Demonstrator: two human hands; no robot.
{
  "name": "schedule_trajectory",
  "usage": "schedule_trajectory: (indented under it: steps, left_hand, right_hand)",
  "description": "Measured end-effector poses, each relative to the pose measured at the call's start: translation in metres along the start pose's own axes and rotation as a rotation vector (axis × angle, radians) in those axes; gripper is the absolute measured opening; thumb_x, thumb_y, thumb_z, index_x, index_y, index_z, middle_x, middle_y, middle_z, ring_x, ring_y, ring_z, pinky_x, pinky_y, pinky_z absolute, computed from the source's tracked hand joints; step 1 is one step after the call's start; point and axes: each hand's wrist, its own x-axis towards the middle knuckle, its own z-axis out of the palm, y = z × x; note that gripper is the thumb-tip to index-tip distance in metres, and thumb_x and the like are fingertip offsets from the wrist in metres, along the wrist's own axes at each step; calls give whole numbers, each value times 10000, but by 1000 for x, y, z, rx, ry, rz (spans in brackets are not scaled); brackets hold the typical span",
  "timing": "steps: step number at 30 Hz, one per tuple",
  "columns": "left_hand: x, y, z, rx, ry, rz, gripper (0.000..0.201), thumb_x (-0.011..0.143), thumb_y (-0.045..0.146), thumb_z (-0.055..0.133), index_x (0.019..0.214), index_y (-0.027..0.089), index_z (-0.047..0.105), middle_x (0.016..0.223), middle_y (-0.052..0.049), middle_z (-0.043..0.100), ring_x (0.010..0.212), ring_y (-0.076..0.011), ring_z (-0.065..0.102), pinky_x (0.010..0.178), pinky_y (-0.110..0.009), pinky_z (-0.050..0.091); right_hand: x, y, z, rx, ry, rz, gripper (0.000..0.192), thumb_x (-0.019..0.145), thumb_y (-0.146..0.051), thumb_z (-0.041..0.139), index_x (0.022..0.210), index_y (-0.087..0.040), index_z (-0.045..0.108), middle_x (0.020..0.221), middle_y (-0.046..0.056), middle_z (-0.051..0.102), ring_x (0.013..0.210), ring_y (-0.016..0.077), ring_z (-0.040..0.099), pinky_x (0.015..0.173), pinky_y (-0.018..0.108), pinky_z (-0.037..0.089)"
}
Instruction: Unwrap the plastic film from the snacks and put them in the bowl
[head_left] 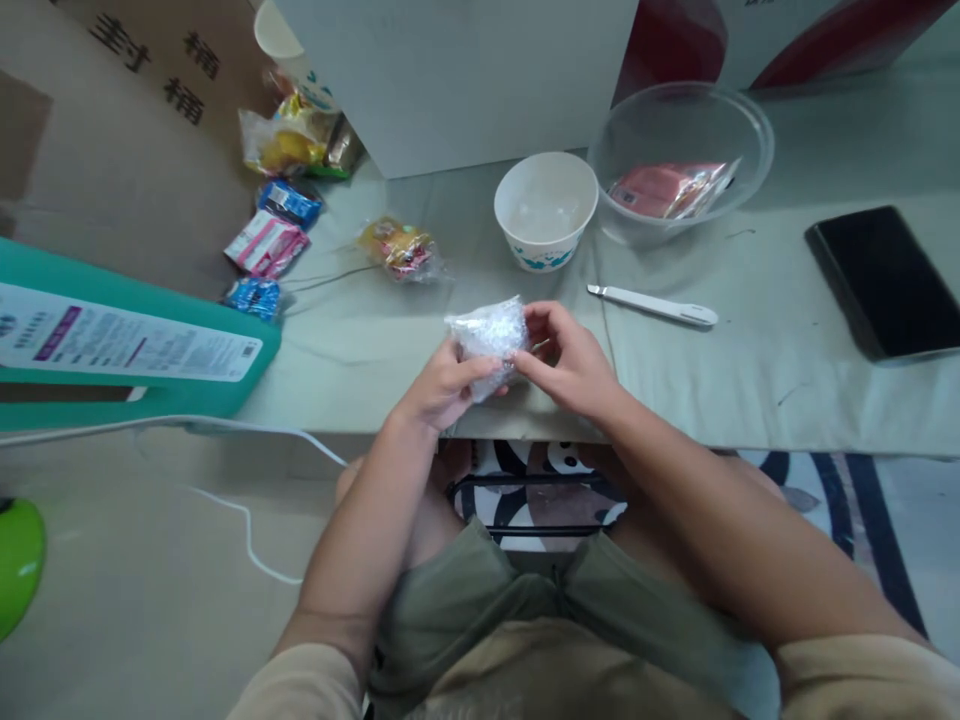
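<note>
Head view, reading from the left: we see a teal box (pixel 135 340) lying on its side at the table's edge, and past it a scatter of small snack packets (pixel 268 243) spread flat on the table (pixel 750 380), each one apart from the others so it can be picked out singly. A yellow wrapped snack (pixel 397 247) lies alone nearer the middle.

At the centre we hold a clear crinkled packet (pixel 489 338) just above the table's near edge, close to the body. Our left hand (pixel 442 385) is closed around its lower left side, thumb on top, steadying it. Our right hand (pixel 566 360) pinches its right edge with the fingertips, a grip that suits tearing or peeling the wrap.

Behind the hands stands an empty paper cup (pixel 546 212), upright and within easy reach. To its right a clear plastic bowl (pixel 681 160) holds a pink packet (pixel 660 188). A white utensil (pixel 651 305) lies flat before the bowl, and a dark phone (pixel 885 280) rests well off to the right, out of the working area.
</note>
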Motion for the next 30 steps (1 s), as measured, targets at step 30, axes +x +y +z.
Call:
schedule_trajectory:
  steps: [30]
  left_hand:
    - [15, 2, -14, 243, 187, 327, 496, 728, 340, 748, 1202, 274, 620, 1225, -59, 689, 1090, -248, 676, 739, -310, 596]
  right_hand:
    - [-17, -16, -23, -519, -9, 54, 353, 943, -443, 465, 731, -219, 635, 533, -12, 474, 516, 137, 431, 595, 294, 321]
